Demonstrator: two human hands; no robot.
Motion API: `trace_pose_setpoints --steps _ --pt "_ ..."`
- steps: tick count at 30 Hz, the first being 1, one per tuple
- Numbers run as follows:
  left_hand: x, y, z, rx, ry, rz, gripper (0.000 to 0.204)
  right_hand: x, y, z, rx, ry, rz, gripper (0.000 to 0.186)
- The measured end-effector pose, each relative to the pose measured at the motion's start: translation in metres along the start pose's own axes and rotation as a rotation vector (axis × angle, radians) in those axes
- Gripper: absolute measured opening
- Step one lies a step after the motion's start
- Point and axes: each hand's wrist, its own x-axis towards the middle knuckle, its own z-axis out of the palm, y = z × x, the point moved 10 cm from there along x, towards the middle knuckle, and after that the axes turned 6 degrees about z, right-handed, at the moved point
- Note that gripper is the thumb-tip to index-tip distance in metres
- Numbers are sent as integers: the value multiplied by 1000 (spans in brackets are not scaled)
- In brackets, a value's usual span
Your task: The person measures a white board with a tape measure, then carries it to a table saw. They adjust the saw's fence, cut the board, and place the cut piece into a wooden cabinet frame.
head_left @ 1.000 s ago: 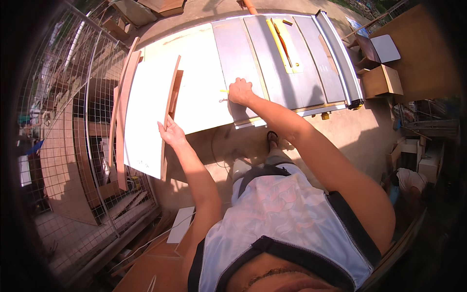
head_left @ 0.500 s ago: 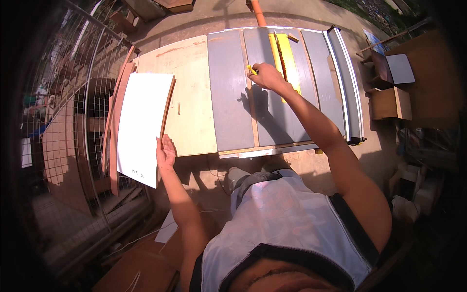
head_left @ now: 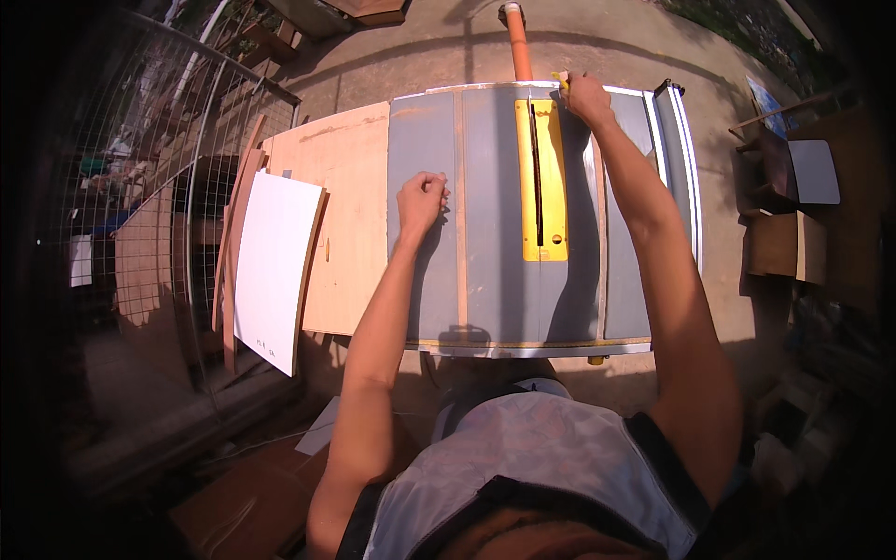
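Over smooth grey tabletop (head_left: 490, 177), curled hands (head_left: 422, 202)

Wire-mesh fence (head_left: 193, 168), left side | tan panel (head_left: 145, 245), tilted, seen through the mesh | white rectangular piece (head_left: 81, 259), beside it | orange pipe (head_left: 518, 47), far side, over concrete ground (head_left: 616, 47) | brown box (head_left: 773, 245), right side | white round-cornered panel (head_left: 815, 173), just beyond the box | white sheet (head_left: 319, 431), lower left, beside brown boards (head_left: 247, 490), in shadow

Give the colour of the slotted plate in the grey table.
The slotted plate is yellow, clearest in the head view.
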Motion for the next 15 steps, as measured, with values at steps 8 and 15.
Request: trace_pose_setpoints --steps 8,15 --pt "155 110 177 742 -123 220 41 -151 58 -21 729 159 199 50" --pt "196 144 204 870 -62 536 30 -344 153 -31 917 23 375 33"
